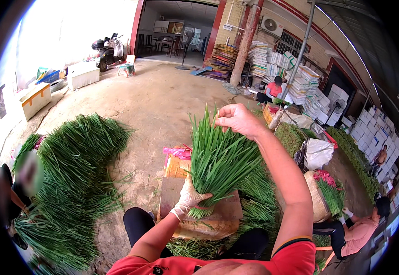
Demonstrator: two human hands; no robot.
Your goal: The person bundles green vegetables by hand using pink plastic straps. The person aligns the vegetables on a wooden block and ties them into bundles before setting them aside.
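Red shirt [296,259]: worn by the person, at 6 o'clock from the green bunch; all clock hours here go out from that bunch.
Left hand [189,198]: at 7 o'clock, in a white glove, fingers grasping the bunch low down.
Green bunch [222,160]: the long thin leaves stand up, tips fanned out, over the board near the middle of the view.
Red band [202,209]: goes around the low end of the bunch.
Right hand [241,120]: at 1 o'clock, no glove, thumb and finger close together by the leaf tips; I cannot tell if they pinch a leaf.
Board [166,197]: flat and brown, on top of a taped box [204,230], at 6 o'clock.
Pink bundle [180,152]: just beside the bunch, at 9 o'clock.
Small heap [260,201]: more green leaves, at 5 o'clock.
Big heap [78,169]: lots of long green leaves on the ground, at 9 o'clock.
Worker in pink [360,233]: sits at 4 o'clock, near another bunch [331,197].
White bag [318,153]: at 3 o'clock.
Far worker [274,89]: sits at 1 o'clock.
Scooter [108,54]: parked at 10 or 11 o'clock.
Doorway [176,39]: wide, with red sides, at 11 o'clock.
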